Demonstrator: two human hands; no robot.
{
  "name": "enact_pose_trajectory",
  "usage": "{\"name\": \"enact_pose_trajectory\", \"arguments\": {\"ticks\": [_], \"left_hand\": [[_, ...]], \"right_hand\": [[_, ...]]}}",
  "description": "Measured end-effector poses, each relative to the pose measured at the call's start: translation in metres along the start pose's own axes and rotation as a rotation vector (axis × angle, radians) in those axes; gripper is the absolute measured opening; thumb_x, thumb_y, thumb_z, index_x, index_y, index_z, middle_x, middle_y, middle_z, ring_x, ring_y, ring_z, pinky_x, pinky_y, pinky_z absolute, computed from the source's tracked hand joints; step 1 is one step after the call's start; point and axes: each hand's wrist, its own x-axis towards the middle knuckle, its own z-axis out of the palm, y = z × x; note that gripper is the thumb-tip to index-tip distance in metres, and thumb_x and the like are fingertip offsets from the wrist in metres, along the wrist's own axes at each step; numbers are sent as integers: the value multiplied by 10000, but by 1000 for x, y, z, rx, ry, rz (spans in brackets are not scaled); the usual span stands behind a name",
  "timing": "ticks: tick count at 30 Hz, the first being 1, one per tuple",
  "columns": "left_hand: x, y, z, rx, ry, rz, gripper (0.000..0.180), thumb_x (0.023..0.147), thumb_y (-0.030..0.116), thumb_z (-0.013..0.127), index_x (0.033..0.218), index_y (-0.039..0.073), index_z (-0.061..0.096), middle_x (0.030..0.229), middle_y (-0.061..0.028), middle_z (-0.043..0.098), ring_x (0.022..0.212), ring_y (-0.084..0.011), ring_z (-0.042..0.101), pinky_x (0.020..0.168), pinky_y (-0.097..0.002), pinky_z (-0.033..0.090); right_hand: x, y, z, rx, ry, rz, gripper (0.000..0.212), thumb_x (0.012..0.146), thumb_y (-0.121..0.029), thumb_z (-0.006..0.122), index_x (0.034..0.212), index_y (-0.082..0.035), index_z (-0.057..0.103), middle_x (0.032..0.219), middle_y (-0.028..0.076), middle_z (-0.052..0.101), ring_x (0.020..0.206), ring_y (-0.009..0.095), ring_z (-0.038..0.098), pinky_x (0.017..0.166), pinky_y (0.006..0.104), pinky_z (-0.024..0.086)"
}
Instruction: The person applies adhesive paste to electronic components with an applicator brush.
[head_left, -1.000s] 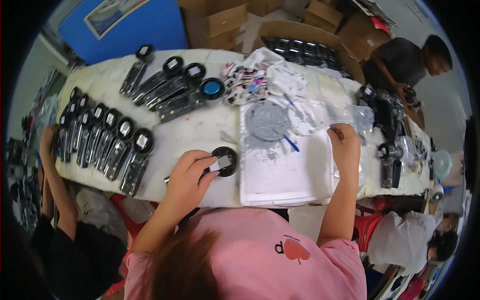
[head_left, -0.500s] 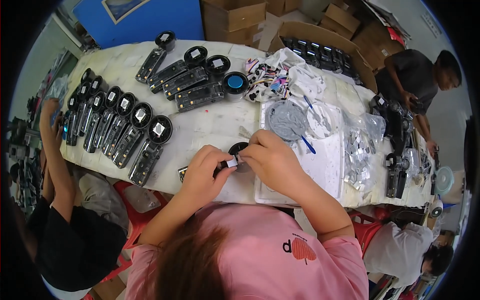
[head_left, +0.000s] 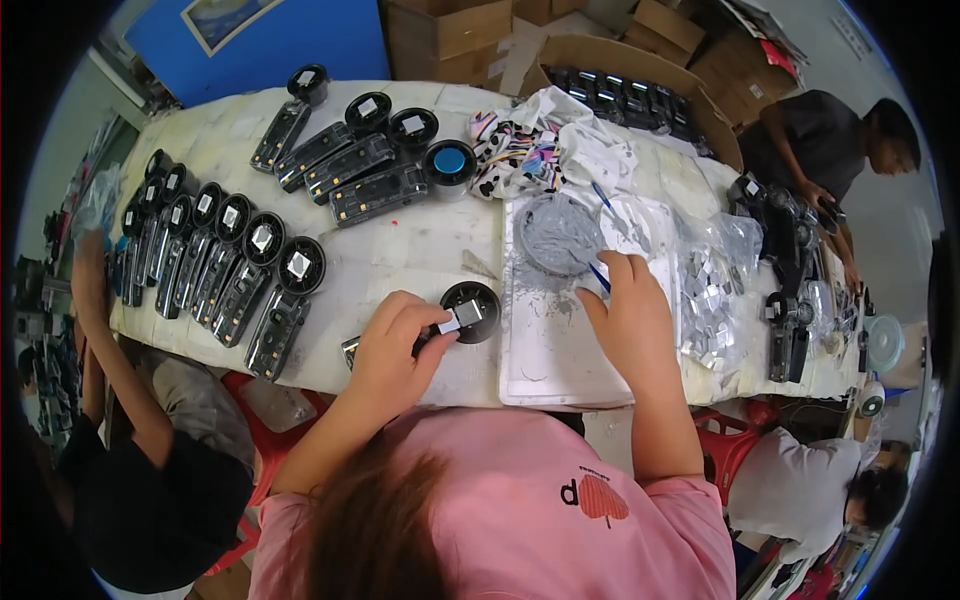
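Observation:
My left hand [head_left: 400, 340] is closed, thumb and forefinger pinching a small silver square piece [head_left: 449, 322] at the edge of a black round-headed device [head_left: 485, 328]. A grey square pad [head_left: 468, 314] lies on that round head. The device's body is mostly hidden under my left hand. Over the white tray, my right hand [head_left: 637, 320] has thumb and fingers apart around the blue handle [head_left: 600, 277] of a small spreading tool, without a visible grip. This handle rests by a round tub of grey paste [head_left: 557, 235].
Several similar black devices [head_left: 262, 238] stand in a row on the left; others [head_left: 380, 195] lie farther back. A patterned cloth [head_left: 550, 150] lies behind the white tray [head_left: 540, 375]. Right of it are silver squares in a plastic bag [head_left: 712, 310]. Co-workers sit left and right; another person stands at far right.
My right hand has left the round head and moved right to the blue handle by the tub. My left hand stays at the device. The view has shifted slightly.

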Motion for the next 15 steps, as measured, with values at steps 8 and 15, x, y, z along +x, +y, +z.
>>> {"name": "enact_pose_trajectory", "arguments": {"ticks": [8,15], "left_hand": [[-1,0,0,6,-3,0,243,752,-28,733,961,17,618,878,-128,569,742,-275,577,618,-338,475],[-1,-2,-6,102,-2,112,259,726,-24,741,955,24,631,943,-121,618,830,-300,589,711,-378,484]], "right_hand": [[-6,15,-3,151,86,80,80,823,-16,659,893,20,640,830,172,626,736,367,607,648,414,489],[-17,4,-6,203,-20,-92,48,798,-20,677,839,3,668,787,140,609,700,320,607,618,387,493]]}}
